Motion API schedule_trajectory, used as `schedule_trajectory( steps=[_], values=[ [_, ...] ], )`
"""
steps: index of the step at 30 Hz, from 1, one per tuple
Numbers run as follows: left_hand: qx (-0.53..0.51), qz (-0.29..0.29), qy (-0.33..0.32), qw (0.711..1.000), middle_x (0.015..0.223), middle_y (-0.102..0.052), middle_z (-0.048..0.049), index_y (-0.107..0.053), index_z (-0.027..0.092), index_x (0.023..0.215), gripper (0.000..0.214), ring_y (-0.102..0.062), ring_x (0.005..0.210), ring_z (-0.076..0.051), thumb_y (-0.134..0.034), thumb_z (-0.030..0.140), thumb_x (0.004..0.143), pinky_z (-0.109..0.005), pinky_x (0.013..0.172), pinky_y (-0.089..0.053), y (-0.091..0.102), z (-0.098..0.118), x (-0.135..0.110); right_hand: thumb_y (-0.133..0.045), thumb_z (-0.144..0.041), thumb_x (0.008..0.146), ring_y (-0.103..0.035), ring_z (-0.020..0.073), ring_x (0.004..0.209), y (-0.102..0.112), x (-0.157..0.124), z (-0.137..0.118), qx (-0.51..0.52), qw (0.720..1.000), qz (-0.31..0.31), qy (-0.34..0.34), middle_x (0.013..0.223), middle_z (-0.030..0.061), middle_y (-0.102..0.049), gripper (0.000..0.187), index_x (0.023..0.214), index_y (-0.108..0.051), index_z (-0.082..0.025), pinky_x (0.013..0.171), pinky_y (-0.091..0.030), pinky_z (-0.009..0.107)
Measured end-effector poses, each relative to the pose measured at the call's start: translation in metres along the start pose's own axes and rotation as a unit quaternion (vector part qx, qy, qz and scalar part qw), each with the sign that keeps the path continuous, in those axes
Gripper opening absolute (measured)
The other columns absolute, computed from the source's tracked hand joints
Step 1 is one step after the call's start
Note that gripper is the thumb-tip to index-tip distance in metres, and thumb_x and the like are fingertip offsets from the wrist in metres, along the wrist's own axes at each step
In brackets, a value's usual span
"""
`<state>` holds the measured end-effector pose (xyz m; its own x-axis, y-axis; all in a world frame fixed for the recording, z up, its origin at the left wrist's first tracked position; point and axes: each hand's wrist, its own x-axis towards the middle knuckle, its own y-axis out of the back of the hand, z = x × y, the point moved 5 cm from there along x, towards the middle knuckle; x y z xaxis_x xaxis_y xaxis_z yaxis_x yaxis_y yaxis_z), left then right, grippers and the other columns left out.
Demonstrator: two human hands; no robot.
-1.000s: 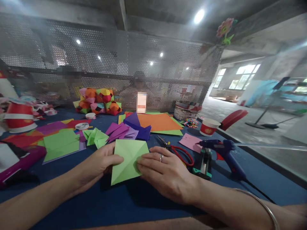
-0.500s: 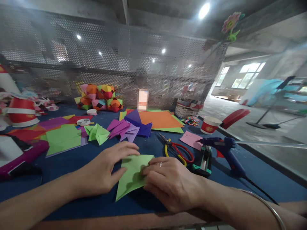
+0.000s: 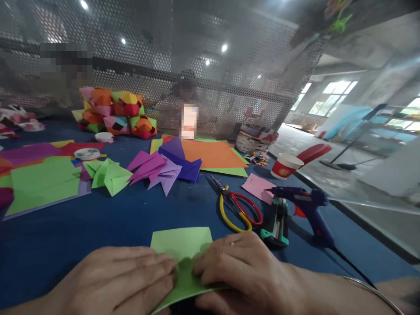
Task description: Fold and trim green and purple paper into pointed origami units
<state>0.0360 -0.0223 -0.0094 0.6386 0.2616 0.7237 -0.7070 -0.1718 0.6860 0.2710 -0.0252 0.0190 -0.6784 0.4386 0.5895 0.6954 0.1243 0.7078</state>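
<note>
A light green paper sheet (image 3: 182, 245) lies folded on the blue table (image 3: 108, 218) right in front of me. My left hand (image 3: 121, 280) rests on its left part with the fingers stretched flat and pressing down. My right hand (image 3: 249, 271), with a ring on one finger, presses the paper's right part with bent fingertips. The fingertips of both hands nearly meet over the paper's middle. The near part of the paper is hidden under my hands.
Red and yellow scissors (image 3: 238, 205), a green stapler-like tool (image 3: 277, 221) and a blue glue gun (image 3: 306, 205) lie to the right. Folded purple (image 3: 157, 168) and green pieces (image 3: 108, 175), coloured sheets (image 3: 213, 155), a red cup (image 3: 285, 166) and a mesh screen (image 3: 197, 87) stand further back.
The view tipped down and came closer. Both hands slid toward me with the green paper, which now lies flatter. My left hand moved onto it and pressed down.
</note>
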Motion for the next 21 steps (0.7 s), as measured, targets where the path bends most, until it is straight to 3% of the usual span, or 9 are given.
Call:
schedule_trajectory(
  steps=[3,6,8,11,14,17,19,21],
  values=[
    [-0.004,-0.027,0.033,0.999,0.107,-0.094,0.0048,-0.082,0.031,0.130,0.021,-0.092,0.090,-0.016,-0.071,0.027,0.113,-0.022,0.102,-0.071,0.000,-0.002,-0.004,-0.069,-0.055,0.119,-0.078,0.0124,0.067,0.005,0.002,0.002,0.025,0.995,0.041,-0.082,0.083,0.0020,-0.084,0.038,0.102,-0.074,-0.021,0.063,-0.055,0.023],
    [-0.046,-0.053,0.139,0.988,0.089,-0.090,0.0107,-0.081,0.035,0.117,0.014,-0.086,0.068,-0.011,-0.068,0.032,0.116,-0.013,0.073,-0.066,0.006,-0.011,0.007,-0.067,-0.056,0.120,-0.070,0.0083,0.057,0.008,0.006,0.005,0.044,0.984,0.059,-0.164,0.073,-0.0021,-0.080,0.043,0.096,-0.075,-0.022,0.055,-0.047,0.021],
    [-0.077,-0.052,0.221,0.971,0.076,-0.084,0.0118,-0.078,0.035,0.111,0.015,-0.077,0.054,-0.010,-0.067,0.042,0.117,-0.012,0.055,-0.057,0.009,-0.018,0.015,-0.066,-0.053,0.121,-0.069,0.0086,0.056,0.008,0.008,0.008,0.031,0.977,0.061,-0.203,0.071,-0.0023,-0.079,0.043,0.093,-0.074,-0.022,0.055,-0.048,0.020],
    [-0.082,-0.042,0.316,0.944,0.063,-0.075,0.0140,-0.076,0.036,0.106,0.020,-0.065,0.042,-0.009,-0.073,0.054,0.112,-0.016,0.045,-0.049,0.010,-0.025,0.019,-0.069,-0.043,0.120,-0.075,0.0139,0.068,0.010,0.012,0.013,-0.019,0.970,0.068,-0.231,0.080,0.0013,-0.081,0.034,0.094,-0.075,-0.022,0.066,-0.059,0.023],
    [-0.047,-0.032,0.321,0.945,0.070,-0.077,0.0123,-0.078,0.038,0.106,0.017,-0.068,0.049,-0.012,-0.082,0.054,0.104,-0.020,0.052,-0.054,0.008,-0.028,0.013,-0.073,-0.041,0.116,-0.084,0.0267,0.104,0.008,0.015,0.016,-0.076,0.971,0.036,-0.223,0.112,0.0124,-0.086,0.023,0.120,-0.079,-0.020,0.093,-0.071,0.038],
    [-0.004,-0.002,0.297,0.955,0.095,-0.085,0.0068,-0.079,0.039,0.117,0.020,-0.083,0.087,-0.022,-0.084,0.051,0.102,-0.025,0.083,-0.064,0.009,-0.028,0.005,-0.078,-0.045,0.112,-0.080,0.0338,0.124,0.006,0.015,0.015,-0.108,0.972,0.004,-0.209,0.132,0.0182,-0.082,0.038,0.139,-0.074,-0.019,0.112,-0.068,0.050],
    [-0.004,-0.004,0.296,0.955,0.117,-0.086,0.0051,-0.076,0.040,0.129,0.026,-0.083,0.111,-0.024,-0.082,0.047,0.104,-0.024,0.099,-0.063,0.008,-0.030,0.001,-0.082,-0.041,0.110,-0.080,0.0317,0.120,0.006,0.014,0.013,-0.092,0.971,0.007,-0.220,0.129,0.0153,-0.082,0.028,0.127,-0.072,-0.021,0.110,-0.068,0.048],
    [-0.013,-0.022,0.305,0.952,0.138,-0.083,0.0049,-0.072,0.041,0.141,0.036,-0.080,0.127,-0.023,-0.080,0.045,0.106,-0.021,0.106,-0.060,0.006,-0.032,0.001,-0.085,-0.033,0.107,-0.080,0.0257,0.106,0.007,0.014,0.013,-0.045,0.968,0.021,-0.248,0.117,0.0091,-0.082,0.021,0.114,-0.068,-0.024,0.096,-0.069,0.040]
  ],
)
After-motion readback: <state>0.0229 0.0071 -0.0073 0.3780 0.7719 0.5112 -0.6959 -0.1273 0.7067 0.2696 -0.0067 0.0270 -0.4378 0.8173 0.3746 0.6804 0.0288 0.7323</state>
